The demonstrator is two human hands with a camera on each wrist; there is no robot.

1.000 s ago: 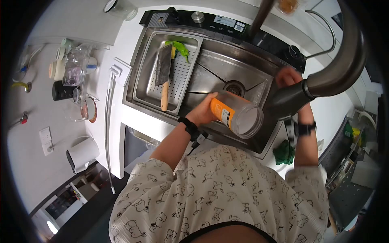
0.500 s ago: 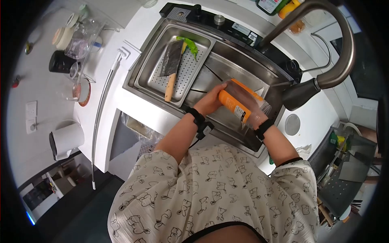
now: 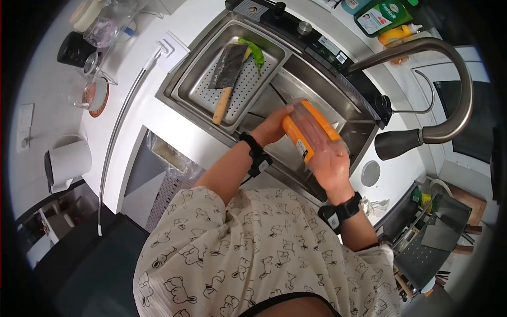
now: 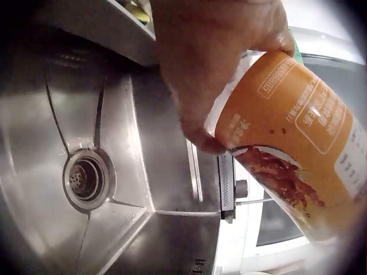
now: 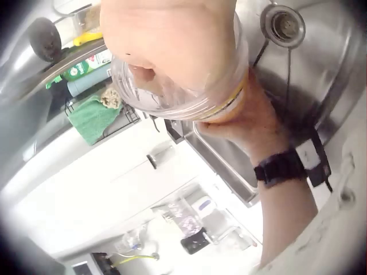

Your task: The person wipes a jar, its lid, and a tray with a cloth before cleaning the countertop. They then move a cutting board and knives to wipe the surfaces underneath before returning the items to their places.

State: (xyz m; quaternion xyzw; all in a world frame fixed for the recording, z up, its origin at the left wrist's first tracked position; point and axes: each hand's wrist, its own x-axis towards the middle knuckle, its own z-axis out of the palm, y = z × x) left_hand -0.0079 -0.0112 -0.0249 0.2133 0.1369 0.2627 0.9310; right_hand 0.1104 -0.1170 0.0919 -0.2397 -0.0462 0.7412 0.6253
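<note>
Over the sink (image 3: 364,140), my left hand (image 3: 272,127) grips the bottom end of a clear plastic jar (image 3: 330,129) with an orange label. In the left wrist view the thumb lies along the base of the jar (image 4: 287,114). My right hand (image 3: 331,164) reaches into the jar through its open mouth, its fingers stretched out inside and showing through the clear wall. In the right wrist view the back of the right hand (image 5: 172,40) fills the threaded rim (image 5: 189,112), hiding most of the fingers.
A perforated steel tray (image 3: 248,100) on the sink's left holds a cleaver (image 3: 228,74) and green peppers (image 3: 257,53). The curved faucet (image 3: 465,95) arches over the right side, its spray head (image 3: 398,143) near the jar. A green detergent bottle (image 3: 383,18) stands behind.
My right hand has come from beside the faucet to the jar and gone inside through its mouth. The left hand keeps its grip, and the jar has turned slightly.
</note>
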